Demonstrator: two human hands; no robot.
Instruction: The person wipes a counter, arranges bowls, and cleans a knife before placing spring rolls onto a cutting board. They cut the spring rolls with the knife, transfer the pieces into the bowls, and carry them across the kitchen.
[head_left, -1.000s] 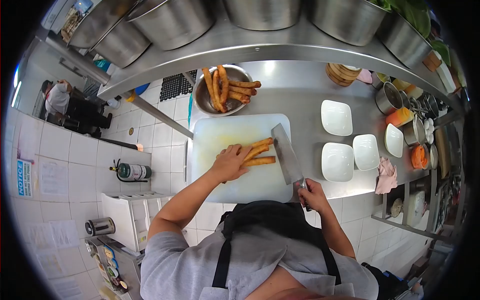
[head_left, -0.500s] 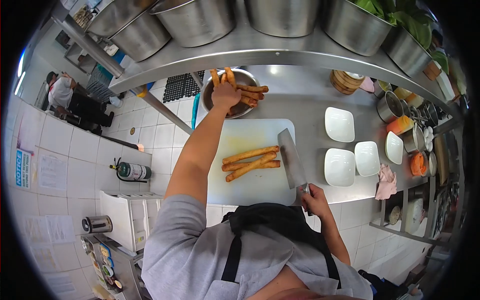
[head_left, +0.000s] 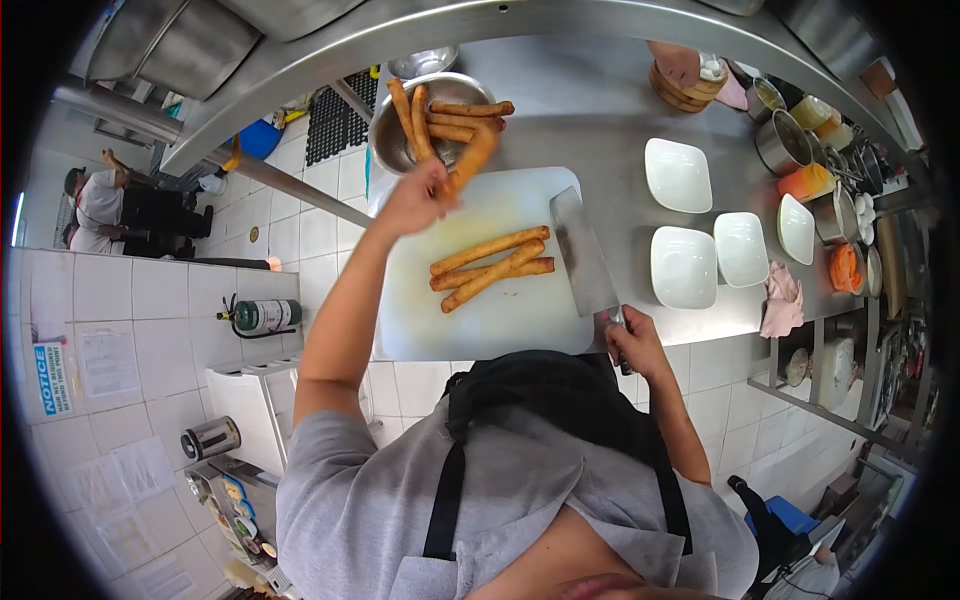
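Note:
My left hand (head_left: 412, 202) is closed around one end of a golden fried spring roll (head_left: 472, 158), slightly blurred, above the far left of the white cutting board (head_left: 405, 330). Just beyond it, a steel mixing bowl (head_left: 385, 142) holds several more spring rolls (head_left: 470, 108), some sticking out over its rim. Three spring rolls (head_left: 490, 268) lie on the middle of the board, one crossing over the others. My right hand (head_left: 640, 343) grips the handle of a cleaver (head_left: 585, 255), whose broad blade lies along the board's right side.
White square dishes (head_left: 683, 268) stand right of the board, beside a pink cloth (head_left: 782, 300). Another person's hand (head_left: 676, 64) is at a bamboo steamer (head_left: 680, 97). Pots and sauce containers (head_left: 805, 183) line the right. A steel shelf (head_left: 400, 40) crosses overhead.
My left hand has come out of the bowl toward me, now carrying a spring roll. The cleaver stays in my right hand. Another person's hand has appeared at the steamer. The view has shifted.

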